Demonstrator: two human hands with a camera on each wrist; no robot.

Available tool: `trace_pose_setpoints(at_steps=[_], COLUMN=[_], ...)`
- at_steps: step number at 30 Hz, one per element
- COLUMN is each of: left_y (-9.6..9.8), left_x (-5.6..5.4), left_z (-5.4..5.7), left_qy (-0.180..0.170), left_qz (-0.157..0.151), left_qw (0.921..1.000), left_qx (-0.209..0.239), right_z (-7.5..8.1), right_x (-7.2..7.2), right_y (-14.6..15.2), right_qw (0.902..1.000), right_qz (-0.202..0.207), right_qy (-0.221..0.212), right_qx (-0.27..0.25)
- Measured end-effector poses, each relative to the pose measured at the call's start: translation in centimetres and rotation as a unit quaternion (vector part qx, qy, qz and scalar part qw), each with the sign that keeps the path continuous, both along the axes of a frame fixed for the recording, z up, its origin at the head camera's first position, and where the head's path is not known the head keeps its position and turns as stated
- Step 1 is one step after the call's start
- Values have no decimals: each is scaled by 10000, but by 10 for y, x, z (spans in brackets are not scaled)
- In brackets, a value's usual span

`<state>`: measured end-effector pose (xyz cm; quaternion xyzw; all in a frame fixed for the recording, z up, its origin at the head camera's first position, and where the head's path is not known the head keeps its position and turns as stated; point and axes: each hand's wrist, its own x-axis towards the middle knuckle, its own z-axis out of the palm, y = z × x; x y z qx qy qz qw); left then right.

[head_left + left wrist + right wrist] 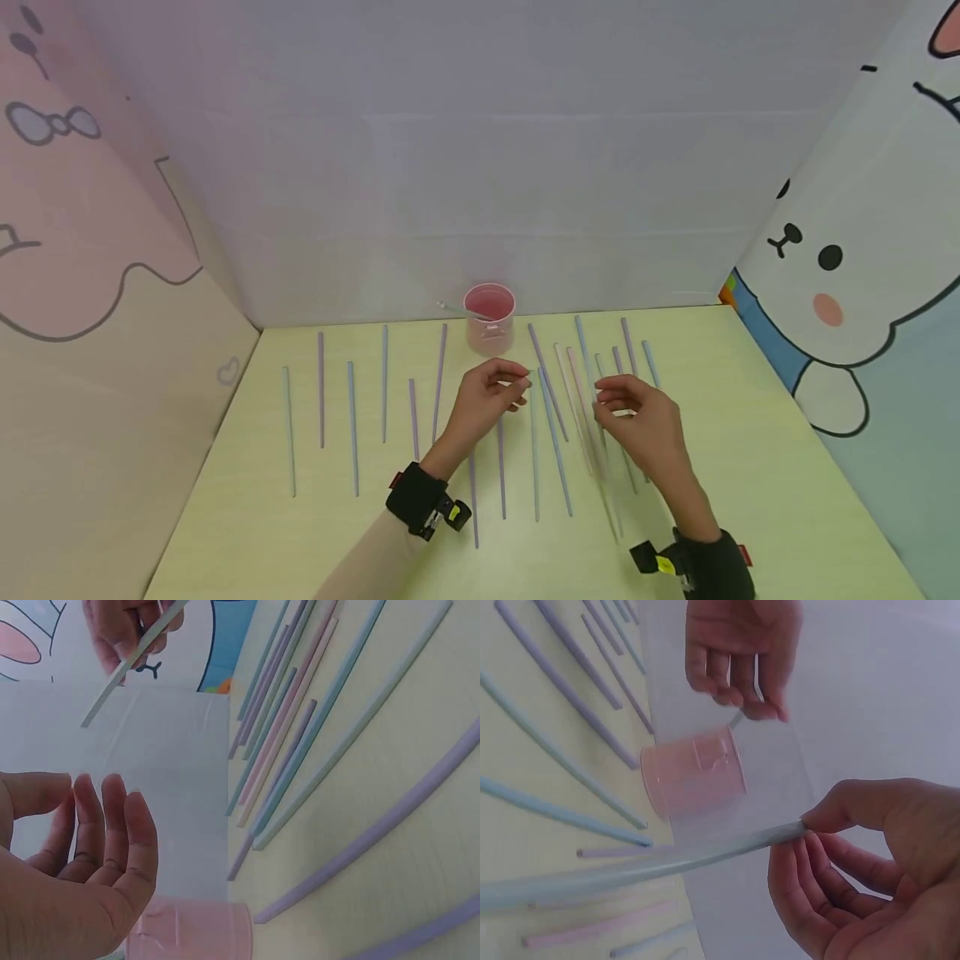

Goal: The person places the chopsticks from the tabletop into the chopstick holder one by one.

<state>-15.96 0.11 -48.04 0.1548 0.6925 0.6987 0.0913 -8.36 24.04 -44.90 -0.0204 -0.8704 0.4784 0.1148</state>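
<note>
My right hand (637, 421) pinches a pale green straw (667, 862) between thumb and fingertips, close to one end. The rest of that straw slants down toward me over the table. Nothing shows between the thumb and fingers of my left hand (487, 396), which hovers with its fingers loosely bent and the thumb tip close to the index tip. Just behind the left hand stands a pink cup (491, 340) with a pale straw (457, 310) leaning out over its left rim. Under both hands lie several straws, among them a blue straw (557, 446) and a pink straw (577, 379).
Purple, blue and green straws lie in a loose row at the left, such as a purple straw (321, 392) and a green straw (289, 433). The pale yellow table (225, 542) ends at a white back wall (450, 183), with printed cartoon panels on both sides.
</note>
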Motion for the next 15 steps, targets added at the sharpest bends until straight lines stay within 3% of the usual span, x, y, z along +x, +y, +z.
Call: trace_pose_setpoints(at_steps=[10, 15], left_y=[11, 10], left_x=[5, 5], left_z=[7, 9], left_qy=[351, 584], left_qz=[-392, -348], left_qw=[9986, 9977], left_qx=[-36, 1], right_z=[5, 5], right_x=[-1, -2], right_y=[-42, -48], right_qw=[9965, 9938], right_qz=[555, 729], right_qy=[77, 204], right_qx=[-621, -815])
